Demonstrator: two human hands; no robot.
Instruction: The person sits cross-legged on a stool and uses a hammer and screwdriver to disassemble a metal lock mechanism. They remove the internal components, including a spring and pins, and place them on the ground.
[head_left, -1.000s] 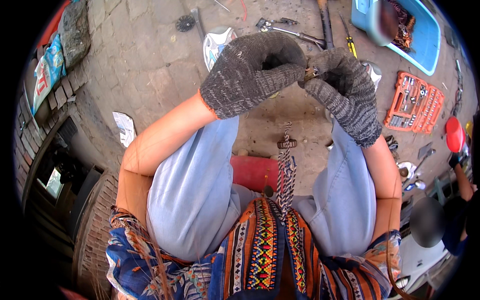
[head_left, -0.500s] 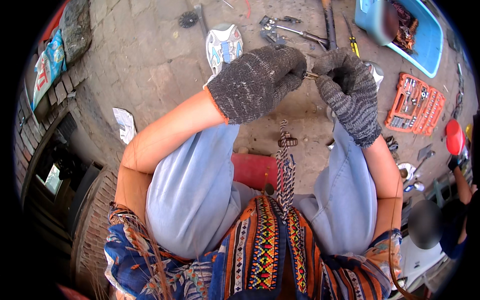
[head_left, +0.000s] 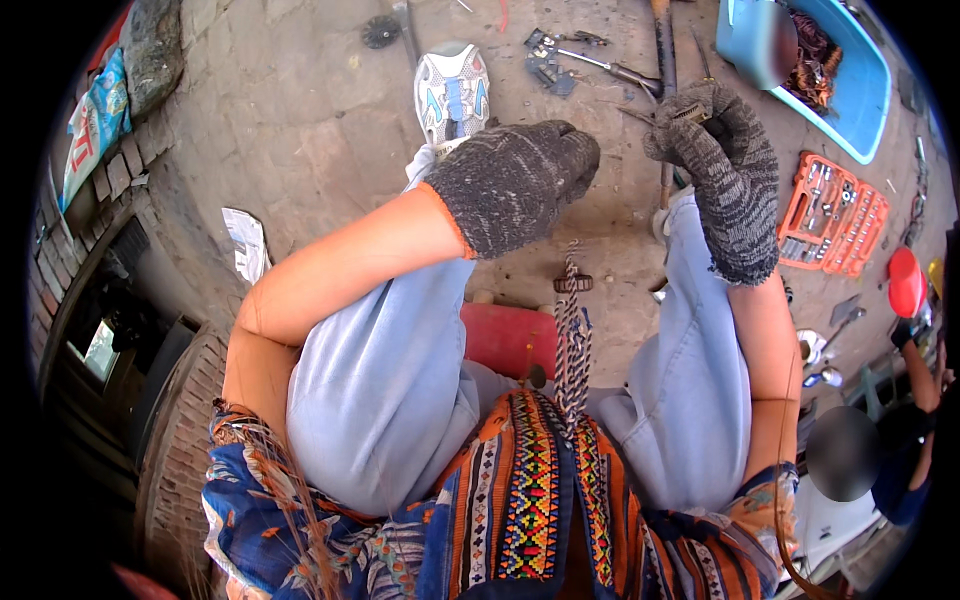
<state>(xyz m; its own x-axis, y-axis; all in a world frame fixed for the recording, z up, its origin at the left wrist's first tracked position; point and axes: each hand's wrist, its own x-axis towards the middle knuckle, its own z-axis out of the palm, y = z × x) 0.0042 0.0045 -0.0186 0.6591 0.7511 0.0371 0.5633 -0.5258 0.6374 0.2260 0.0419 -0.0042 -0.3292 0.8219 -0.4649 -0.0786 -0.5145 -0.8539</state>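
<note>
Metal piece [head_left: 690, 114] pinched in right hand [head_left: 730, 175]; left hand [head_left: 518, 190] grip unclear; stained paved ground [head_left: 310, 120].

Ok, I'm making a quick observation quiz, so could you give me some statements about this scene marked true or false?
1. The left hand and right hand wear dark knit gloves. True.
2. The hands touch each other. False: a gap separates them.
3. The right hand's fingers hold a small metal piece. True.
4. The orange tool case is shut. False: the orange tool case lies open.
5. The blue tub is at the upper right. True.
</note>
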